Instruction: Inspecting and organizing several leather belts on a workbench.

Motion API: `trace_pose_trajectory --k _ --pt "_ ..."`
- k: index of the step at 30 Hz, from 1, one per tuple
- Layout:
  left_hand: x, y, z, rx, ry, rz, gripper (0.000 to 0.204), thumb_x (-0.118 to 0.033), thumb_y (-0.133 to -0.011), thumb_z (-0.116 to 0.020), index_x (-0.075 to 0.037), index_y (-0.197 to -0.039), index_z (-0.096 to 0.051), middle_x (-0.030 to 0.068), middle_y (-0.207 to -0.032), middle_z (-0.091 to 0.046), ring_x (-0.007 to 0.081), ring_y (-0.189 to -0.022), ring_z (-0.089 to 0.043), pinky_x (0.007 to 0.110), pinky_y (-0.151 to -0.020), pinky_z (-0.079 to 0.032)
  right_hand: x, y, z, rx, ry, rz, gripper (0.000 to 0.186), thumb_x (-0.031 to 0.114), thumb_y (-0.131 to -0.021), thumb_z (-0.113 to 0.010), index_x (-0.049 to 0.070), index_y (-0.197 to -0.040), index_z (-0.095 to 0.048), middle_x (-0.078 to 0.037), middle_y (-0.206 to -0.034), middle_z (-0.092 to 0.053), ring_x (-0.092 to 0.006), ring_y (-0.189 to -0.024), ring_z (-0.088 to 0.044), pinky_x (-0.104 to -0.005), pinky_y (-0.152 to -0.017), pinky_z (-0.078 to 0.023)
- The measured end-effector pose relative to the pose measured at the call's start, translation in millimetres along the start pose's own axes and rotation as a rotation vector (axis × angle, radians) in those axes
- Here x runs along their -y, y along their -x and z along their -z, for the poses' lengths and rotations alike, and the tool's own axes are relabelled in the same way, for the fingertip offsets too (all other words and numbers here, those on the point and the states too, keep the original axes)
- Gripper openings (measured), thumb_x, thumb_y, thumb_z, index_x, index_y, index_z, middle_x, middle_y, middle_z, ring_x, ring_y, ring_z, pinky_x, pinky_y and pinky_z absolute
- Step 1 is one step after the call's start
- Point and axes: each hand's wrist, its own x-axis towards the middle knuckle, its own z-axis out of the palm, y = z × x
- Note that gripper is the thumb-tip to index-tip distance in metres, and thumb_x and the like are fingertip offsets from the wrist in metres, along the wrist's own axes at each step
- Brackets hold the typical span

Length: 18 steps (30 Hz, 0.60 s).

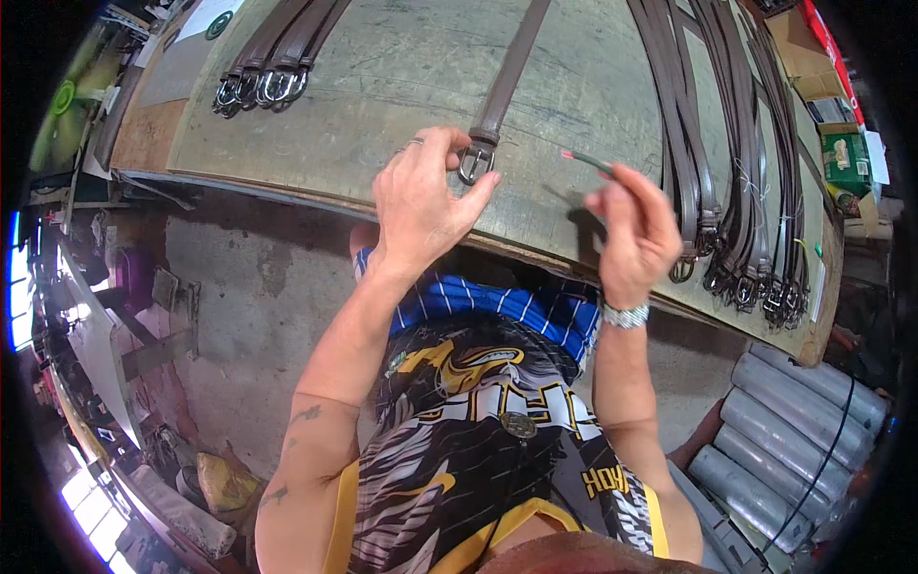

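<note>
A brown leather belt [510, 72] runs away from me across the table, its silver buckle [475, 165] near the front edge. My left hand [426, 196] has its thumb and fingers at either side of that buckle, steadying it. Off to the right, my right hand [633, 225] pinches a thin dark green stick [595, 165] with a reddish tip. The stick points left toward the buckle but stays apart from it. What kind of tool it is I cannot make out.
Several buckled brown belts [277, 57] lie at the table's left. More belts [684, 143] lie in bundles on the right, some tied with string. A green box [846, 163] stands beyond them. Wrapped silvery rolls [775, 430] are stacked below the table [382, 105] at the right.
</note>
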Motion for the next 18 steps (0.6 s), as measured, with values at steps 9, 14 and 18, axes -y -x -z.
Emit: trace_pose_trajectory --k 9,14,18 --pt "0.5 0.4 -0.4 -0.027 0.033 -0.012 0.044 -0.022 -0.069 -0.087 -0.009 -0.104 -0.063 0.0048 -0.085 -0.065 0.0249 -0.077 -0.066 0.04 -0.067 -0.052 -14.4 -11.0 -41.1 0.206 0.166 0.002 0.016 0.0 -0.095 -0.066 0.0 -0.11 -0.072 -0.009 -0.095 -0.074 -0.014 -0.076 -0.073 -0.0251 -0.067 -0.056" --pt "1.8 1.0 0.7 -0.02 0.028 -0.017 0.044 -0.022 -0.069 -0.087 -0.01 -0.104 -0.063 0.0041 -0.085 -0.064 0.0248 -0.079 -0.066 0.041 -0.068 -0.052 -16.3 -11.2 -41.3 0.26 0.196 -0.01 0.016 -0.001 -0.093 -0.067 0.0 -0.109 -0.072 -0.01 -0.095 -0.074 -0.0148 -0.076 -0.074 -0.0262 -0.067 -0.056" --pt "1.9 1.8 0.0 -0.022 0.03 -0.023 0.044 -0.022 -0.07 -0.087 -0.01 -0.104 -0.063 0.0042 -0.085 -0.064 0.0252 -0.079 -0.066 0.041 -0.068 -0.052 -17.4 -12.2 -41.0 0.262 0.209 -0.009 0.016 -0.001 -0.093 -0.067 0.0 -0.108 -0.072 -0.01 -0.095 -0.075 -0.0154 -0.076 -0.074 -0.0265 -0.067 -0.056"
